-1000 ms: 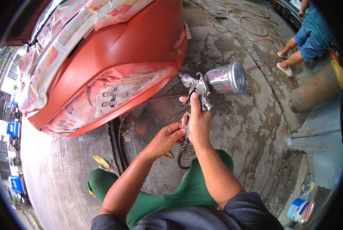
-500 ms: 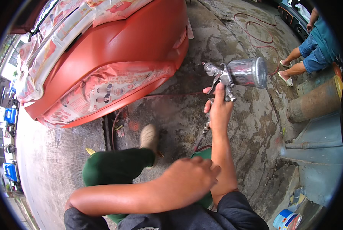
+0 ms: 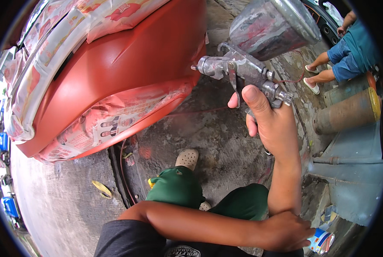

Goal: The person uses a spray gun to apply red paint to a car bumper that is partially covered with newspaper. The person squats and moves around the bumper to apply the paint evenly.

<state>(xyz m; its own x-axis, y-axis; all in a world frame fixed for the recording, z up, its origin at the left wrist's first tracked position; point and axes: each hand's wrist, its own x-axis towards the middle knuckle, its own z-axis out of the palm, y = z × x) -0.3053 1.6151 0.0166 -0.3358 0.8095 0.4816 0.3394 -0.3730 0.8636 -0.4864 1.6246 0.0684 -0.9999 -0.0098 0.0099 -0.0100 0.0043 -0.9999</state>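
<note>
My right hand (image 3: 272, 120) grips a metal spray gun (image 3: 238, 70) with a paint-streaked cup (image 3: 273, 28) on top, its nozzle pointing left in front of a red bumper (image 3: 131, 55). My left hand (image 3: 290, 231) is low at the right, across by my right elbow; its curled fingers are slightly blurred, and what they hold, if anything, is hidden. Printed paper masking (image 3: 110, 122) covers the bumper's lower recess, and more (image 3: 50, 55) lies along its upper part.
Another person (image 3: 350, 51) stands at upper right beside rusty cylinders (image 3: 345, 109). A hose (image 3: 125, 171) runs over stained concrete (image 3: 58, 188) under my green-trousered legs. A metal structure (image 3: 350, 184) and a paint can (image 3: 322, 240) are at lower right.
The spray gun in my right hand has risen closer to the camera and tilted. My left hand has left the hose connection below the gun and moved down and right toward my right elbow.
</note>
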